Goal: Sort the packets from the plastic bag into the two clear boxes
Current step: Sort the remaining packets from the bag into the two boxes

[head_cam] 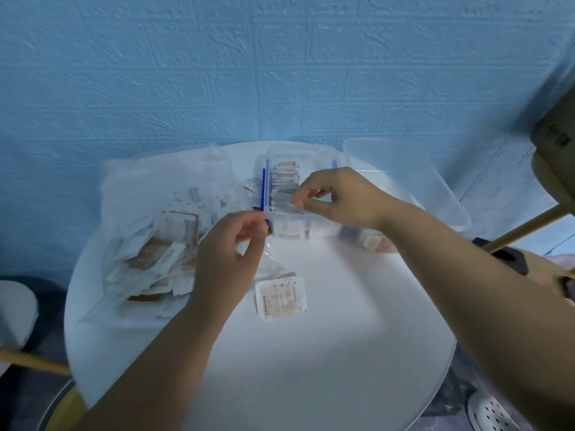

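Note:
A crumpled clear plastic bag [161,219] full of white and brown packets lies on the left of the round white table [311,353]. A small clear box [314,219] with blue latches stands at the table's middle back and holds a row of upright packets [284,178]. My right hand [339,197] reaches over it and pinches a packet [287,204] at the row's near end. My left hand [230,253] has its curled fingertips on the box's front left corner by the blue latch; motion blur softens this. A larger clear box [435,181] stands behind on the right.
One flat white packet [281,297] lies alone on the table in front of the small box. A few more packets [370,241] show under my right wrist. Chair parts and a wooden bar [529,225] stand at the right, a blue textured wall behind.

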Available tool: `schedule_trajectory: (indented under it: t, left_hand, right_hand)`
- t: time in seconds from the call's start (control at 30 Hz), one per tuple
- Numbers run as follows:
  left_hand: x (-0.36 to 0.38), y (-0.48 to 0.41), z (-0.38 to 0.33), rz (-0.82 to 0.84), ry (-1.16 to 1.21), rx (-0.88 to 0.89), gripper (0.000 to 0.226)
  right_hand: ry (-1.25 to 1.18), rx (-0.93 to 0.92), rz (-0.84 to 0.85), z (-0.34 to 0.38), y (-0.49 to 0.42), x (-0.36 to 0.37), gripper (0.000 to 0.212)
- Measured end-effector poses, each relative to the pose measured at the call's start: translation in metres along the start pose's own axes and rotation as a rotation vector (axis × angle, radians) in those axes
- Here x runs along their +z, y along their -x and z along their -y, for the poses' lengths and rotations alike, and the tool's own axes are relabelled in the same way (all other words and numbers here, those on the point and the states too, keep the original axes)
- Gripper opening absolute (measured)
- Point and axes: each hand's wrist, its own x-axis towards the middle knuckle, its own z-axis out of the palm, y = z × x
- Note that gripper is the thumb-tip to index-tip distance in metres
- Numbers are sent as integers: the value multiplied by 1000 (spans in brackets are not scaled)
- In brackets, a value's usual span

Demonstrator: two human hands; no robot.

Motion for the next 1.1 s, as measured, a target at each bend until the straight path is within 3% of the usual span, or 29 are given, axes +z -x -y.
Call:
schedule_trajectory:
  t: [0.2,0.33,0.43,0.63,0.83,0.97,1.1]
  left_hand:
    - [-37,55,39,16,-343,135,28]
    - [-47,64,61,134,-554,104,40]
    - [-45,70,63,235,-610,150,40]
    - [-54,81,57,189,-464,146,38]
    - [-66,58,67,258,-644,53,52]
    - [-60,54,71,240,-697,102,43]
    - [-58,62,68,142,-631,128,32]
  right_hand:
    - [-122,-36,29,27,47,65,15]
    - [71,92,19,13,62,103,48]
    - [48,194,-25,14,66,112,57]
    - [-72,257,-73,25,62,108,35]
    - [-400,304,-258,38,67,103,24]
    - [-577,319,-196,50,61,109,21]
    - [-564,341,-176,53,52,116,15]
